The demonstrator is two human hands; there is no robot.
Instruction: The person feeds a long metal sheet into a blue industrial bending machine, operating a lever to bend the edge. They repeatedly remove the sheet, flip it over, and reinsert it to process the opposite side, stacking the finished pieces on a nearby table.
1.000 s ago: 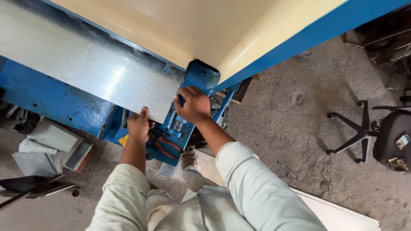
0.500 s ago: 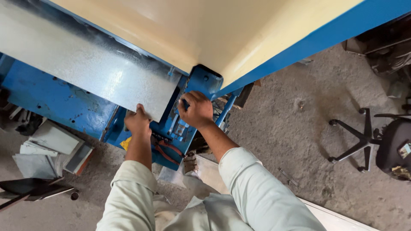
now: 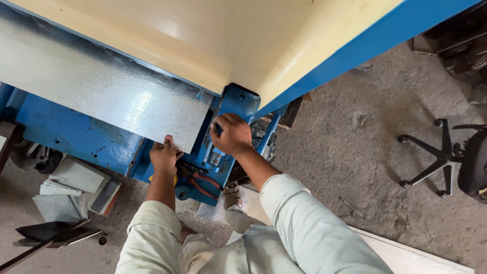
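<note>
Two hands at a big blue machine

The left hand (image 3: pixel 164 156) pinches the near edge of the shiny metal sheet (image 3: pixel 96 86), middle left. The right hand (image 3: pixel 232 134) is curled tight on the blue machine (image 3: pixel 238 101), middle.

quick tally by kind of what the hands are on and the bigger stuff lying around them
hands: 2, left hand and right hand
galvanised metal sheet: 1, its corner gripped by the left hand
blue machine: 1, right hand on it
red-handled pliers: 1
office chair base: 1
pile of sheet offcuts: 1
total: 7
</note>
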